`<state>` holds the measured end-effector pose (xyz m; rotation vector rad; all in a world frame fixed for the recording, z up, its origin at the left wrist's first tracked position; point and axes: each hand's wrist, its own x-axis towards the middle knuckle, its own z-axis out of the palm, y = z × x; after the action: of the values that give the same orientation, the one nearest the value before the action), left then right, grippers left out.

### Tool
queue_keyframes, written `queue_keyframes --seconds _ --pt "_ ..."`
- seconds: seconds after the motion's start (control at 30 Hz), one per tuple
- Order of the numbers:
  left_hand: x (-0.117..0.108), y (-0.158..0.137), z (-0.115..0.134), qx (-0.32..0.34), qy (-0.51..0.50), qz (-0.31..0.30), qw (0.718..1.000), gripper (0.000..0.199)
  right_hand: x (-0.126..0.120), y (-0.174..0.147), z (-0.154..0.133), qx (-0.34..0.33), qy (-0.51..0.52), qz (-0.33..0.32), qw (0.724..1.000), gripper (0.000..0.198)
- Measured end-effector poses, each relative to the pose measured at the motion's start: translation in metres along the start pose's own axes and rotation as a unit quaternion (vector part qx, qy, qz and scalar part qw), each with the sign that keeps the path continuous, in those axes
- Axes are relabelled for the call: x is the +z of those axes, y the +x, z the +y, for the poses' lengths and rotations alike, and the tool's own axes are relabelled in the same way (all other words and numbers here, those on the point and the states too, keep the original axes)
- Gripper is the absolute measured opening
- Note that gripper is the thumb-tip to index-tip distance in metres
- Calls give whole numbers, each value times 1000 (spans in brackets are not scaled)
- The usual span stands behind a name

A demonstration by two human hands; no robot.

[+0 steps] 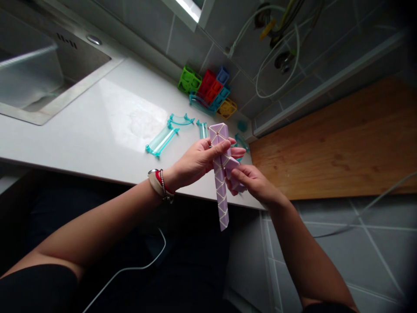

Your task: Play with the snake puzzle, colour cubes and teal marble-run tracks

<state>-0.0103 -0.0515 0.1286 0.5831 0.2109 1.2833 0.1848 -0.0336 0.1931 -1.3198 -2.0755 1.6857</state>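
Snake puzzle [221,193] (lilac) sits between left hand [194,162] and right hand [255,181], both pinching it.

A kitchen, seemingly a home's, is indicated by a steel sink [80,96] set into the left end of a white countertop [109,145]. The far edge is backed by grey wall tiles [187,39], where metal pipe fittings [284,61] are mounted beyond the far right corner. A household setting is suggested by colorful toy blocks [208,86] grouped along that far edge.

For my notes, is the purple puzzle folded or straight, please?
Partly folded: the puzzle has one straight length jutting down, while other segments turn aside toward the right hand.
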Motion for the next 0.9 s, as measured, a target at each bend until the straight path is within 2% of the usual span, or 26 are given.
queue_keyframes --seconds 0.17,0.27,0.43,0.5,0.63,0.67,0.7,0.77,0.9 --pt "-7 1 2 -22 9 -16 1000 42 -14 0 -14 -21 -138 -13 990 44" --pt "-10 2 2 -16 11 -20 1000 39 -23 3 -24 -30 -263 -15 964 44" --pt "-15 3 -5 -38 20 -10 999 35 -32 6 -45 -89 -468 -29 879 30" --pt "-14 3 -8 -42 19 -3 999 35 -29 2 -53 -97 -533 -10 840 27" --pt "-14 3 -7 -50 55 -2 997 35 -16 -10 -66 -104 -680 78 721 25" --pt "-15 3 -4 -53 69 -8 996 36 -14 -12 -68 -106 -699 82 703 25" --pt "-16 2 -1 -56 83 -14 995 36 -12 -12 -70 -108 -707 78 694 25" --pt "-19 1 5 -67 120 -25 990 36 -14 -12 -71 -111 -701 66 701 26" --pt "-22 -1 13 -72 216 -62 972 42 -25 -5 -71 -105 -651 59 750 33"
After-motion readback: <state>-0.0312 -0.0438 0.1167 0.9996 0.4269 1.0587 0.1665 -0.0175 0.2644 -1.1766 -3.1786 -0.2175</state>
